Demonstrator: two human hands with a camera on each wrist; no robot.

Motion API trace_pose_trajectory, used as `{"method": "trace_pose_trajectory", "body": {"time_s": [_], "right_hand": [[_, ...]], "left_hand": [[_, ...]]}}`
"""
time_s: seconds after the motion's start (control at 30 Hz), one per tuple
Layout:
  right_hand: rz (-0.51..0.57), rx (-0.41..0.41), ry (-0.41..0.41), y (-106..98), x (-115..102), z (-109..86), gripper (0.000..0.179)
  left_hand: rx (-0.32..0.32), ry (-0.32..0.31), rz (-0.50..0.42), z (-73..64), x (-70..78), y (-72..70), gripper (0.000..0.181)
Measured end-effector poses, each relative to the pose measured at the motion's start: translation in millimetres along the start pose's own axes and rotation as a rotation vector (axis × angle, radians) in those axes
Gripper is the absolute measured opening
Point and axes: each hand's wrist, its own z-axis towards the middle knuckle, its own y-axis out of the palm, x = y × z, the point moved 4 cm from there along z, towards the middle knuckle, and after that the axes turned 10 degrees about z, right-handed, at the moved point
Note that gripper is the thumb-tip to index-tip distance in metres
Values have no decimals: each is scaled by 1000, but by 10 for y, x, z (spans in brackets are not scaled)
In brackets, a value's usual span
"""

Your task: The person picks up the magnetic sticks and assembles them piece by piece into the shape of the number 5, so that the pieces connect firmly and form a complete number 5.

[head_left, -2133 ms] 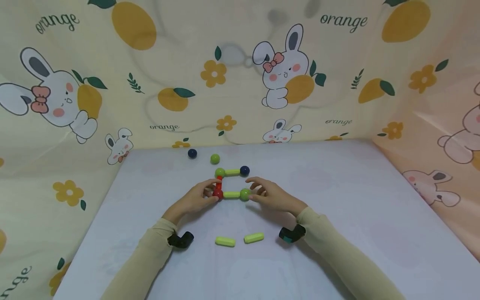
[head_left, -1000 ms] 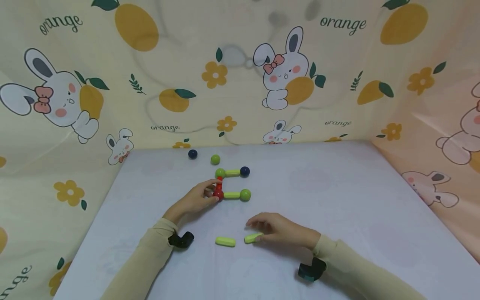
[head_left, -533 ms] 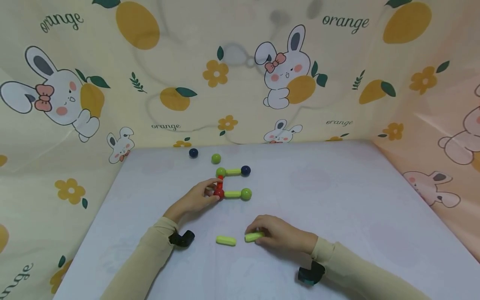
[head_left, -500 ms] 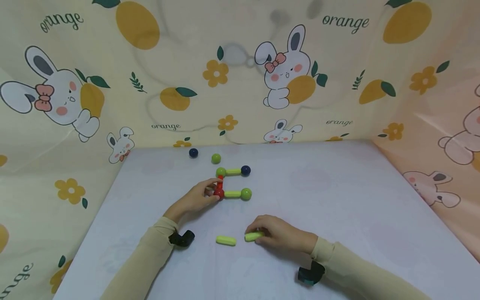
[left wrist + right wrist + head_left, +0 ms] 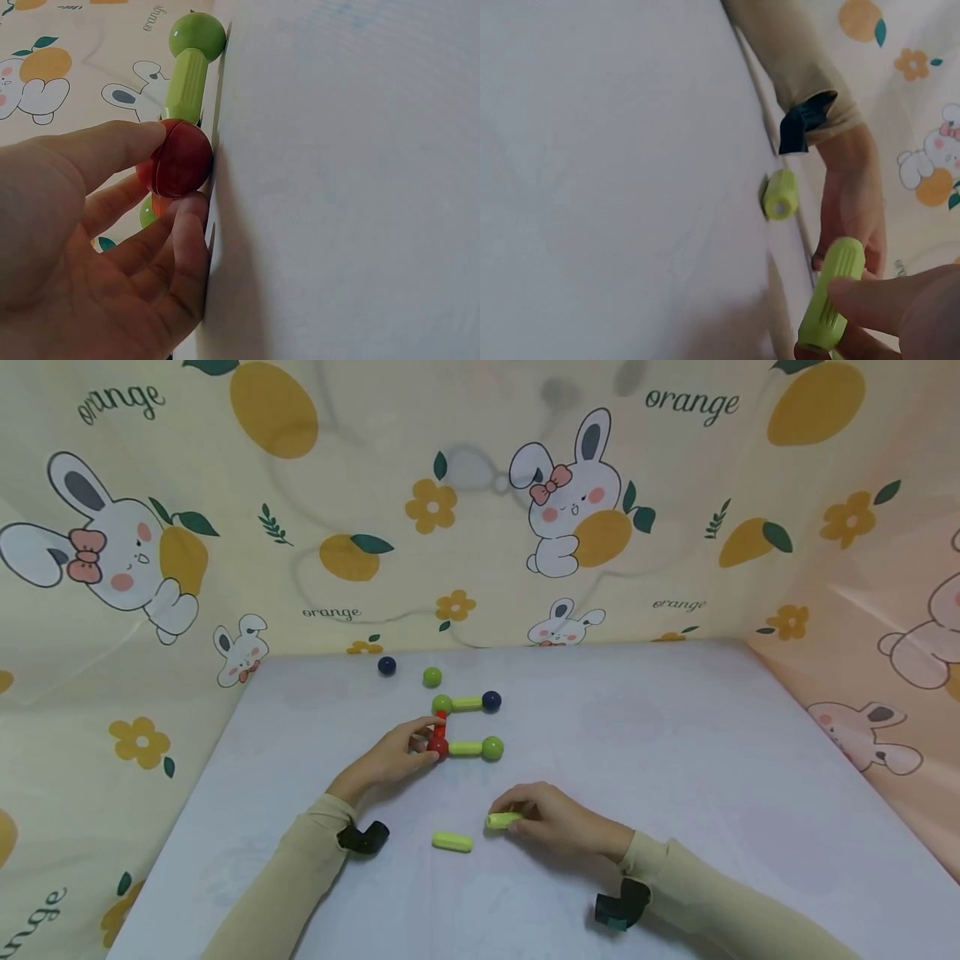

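Note:
My left hand [image 5: 386, 756] holds the red ball [image 5: 184, 161] of a joined ball-and-rod toy frame, thumb and fingers around it. From that ball a red rod [image 5: 441, 723] leads to a green ball [image 5: 442, 703], and a yellow-green rod [image 5: 465, 748] to another green ball [image 5: 197, 36]. The far green ball carries a rod [image 5: 467, 702] ending in a dark blue ball [image 5: 491, 701]. Pinched in my right hand [image 5: 555, 817] is a loose yellow-green toy rod [image 5: 829, 296], apart from the frame. A second loose yellow-green rod [image 5: 452, 842] lies on the table to its left.
Beyond the frame, a loose dark blue ball [image 5: 387, 666] and a loose green ball [image 5: 432, 677] rest on the white table [image 5: 637, 718]. A printed backdrop [image 5: 480, 560] rises along the table's back and sides.
My right hand has left the frame's near green ball, come toward me, taken the right-hand loose rod and lifted it slightly. The left hand has stayed on the red ball.

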Motion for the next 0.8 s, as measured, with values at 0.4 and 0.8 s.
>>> {"method": "trace_pose_trajectory", "body": {"time_s": [0.4, 0.8], "right_hand": [[132, 114, 19, -60, -27, 94, 28], [313, 219, 96, -107, 65, 202, 34]], "left_hand": [[-2, 8, -4, -12, 3, -7, 57], [-3, 10, -11, 1, -19, -8, 57]]}}
